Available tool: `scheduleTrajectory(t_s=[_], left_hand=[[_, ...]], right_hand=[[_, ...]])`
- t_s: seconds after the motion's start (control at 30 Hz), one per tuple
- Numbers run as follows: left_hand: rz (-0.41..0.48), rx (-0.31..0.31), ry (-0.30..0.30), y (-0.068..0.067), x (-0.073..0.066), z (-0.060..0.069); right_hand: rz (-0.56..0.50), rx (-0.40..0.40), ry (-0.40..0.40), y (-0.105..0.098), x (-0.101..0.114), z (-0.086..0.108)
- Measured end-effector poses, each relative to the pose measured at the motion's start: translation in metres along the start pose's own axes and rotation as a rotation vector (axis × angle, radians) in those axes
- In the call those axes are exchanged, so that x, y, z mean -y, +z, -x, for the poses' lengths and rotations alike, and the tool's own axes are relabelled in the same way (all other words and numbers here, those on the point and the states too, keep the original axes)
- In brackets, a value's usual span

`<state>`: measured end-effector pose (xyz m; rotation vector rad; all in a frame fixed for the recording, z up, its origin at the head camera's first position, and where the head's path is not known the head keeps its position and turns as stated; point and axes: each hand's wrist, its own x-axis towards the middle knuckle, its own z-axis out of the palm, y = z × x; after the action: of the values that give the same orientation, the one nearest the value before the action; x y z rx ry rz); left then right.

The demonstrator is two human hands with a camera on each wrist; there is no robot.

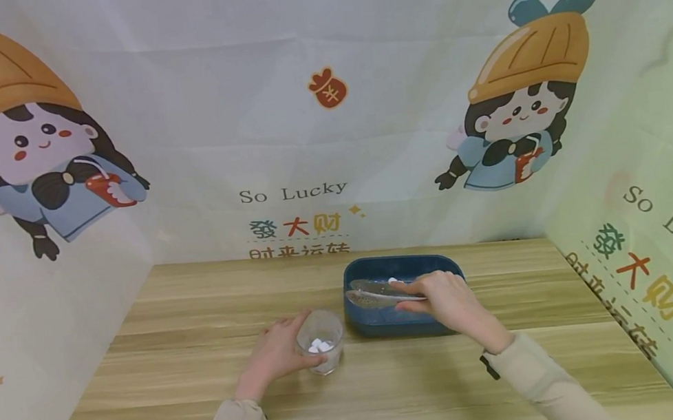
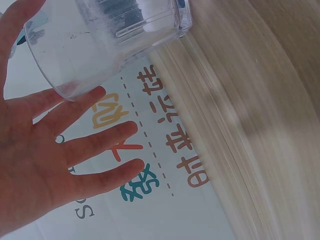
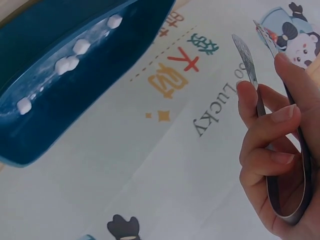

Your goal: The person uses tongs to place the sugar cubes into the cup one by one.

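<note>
My left hand (image 1: 276, 350) holds a clear glass (image 1: 336, 355) near its rim, thumb in front and fingers at the far side. In the left wrist view the index and middle fingertips touch the glass (image 2: 75, 60), the other fingers spread out. Several white cubes (image 1: 319, 345) lie in the glass. My right hand (image 1: 451, 299) grips metal tongs (image 3: 272, 195) over a dark blue tray (image 1: 400, 329). The tong tips stand apart with nothing between them in the right wrist view. Several small white cubes (image 3: 81, 47) lie inside the tray.
The wood-grain table (image 1: 174, 367) lies under everything. Printed white cloth (image 1: 397, 196) with cartoon figures and lettering hangs behind and at both sides. The glass stands just left of the tray.
</note>
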<state>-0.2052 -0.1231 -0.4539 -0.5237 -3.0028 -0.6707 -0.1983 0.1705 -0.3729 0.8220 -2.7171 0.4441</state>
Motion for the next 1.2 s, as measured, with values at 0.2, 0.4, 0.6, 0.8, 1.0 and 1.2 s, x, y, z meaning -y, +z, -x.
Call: scheduleTrajectory(t_s=[0.2,0.4,0.6,0.8,1.0,1.2], left_hand=[[-0.002,-0.001,0.002,0.000,0.000,0.000],[0.003,-0.003,-0.002,0.000,0.000,0.000],[-0.001,-0.005,0.001,0.001,0.001,-0.001],[-0.007,-0.006,0.001,0.001,0.001,-0.001],[-0.011,-0.010,0.007,0.001,0.002,-0.001],[-0.020,-0.009,0.010,0.002,0.003,-0.001]], right_hand=[[-0.005,0.032,0.051,-0.001,-0.017,0.000],[0.028,0.038,0.073,-0.002,-0.029,0.000],[0.062,0.072,0.109,-0.002,-0.038,0.000],[0.067,0.077,0.129,-0.002,-0.048,-0.001],[0.106,0.077,0.143,0.001,-0.058,-0.003],[0.139,0.096,0.191,0.002,-0.066,-0.007]])
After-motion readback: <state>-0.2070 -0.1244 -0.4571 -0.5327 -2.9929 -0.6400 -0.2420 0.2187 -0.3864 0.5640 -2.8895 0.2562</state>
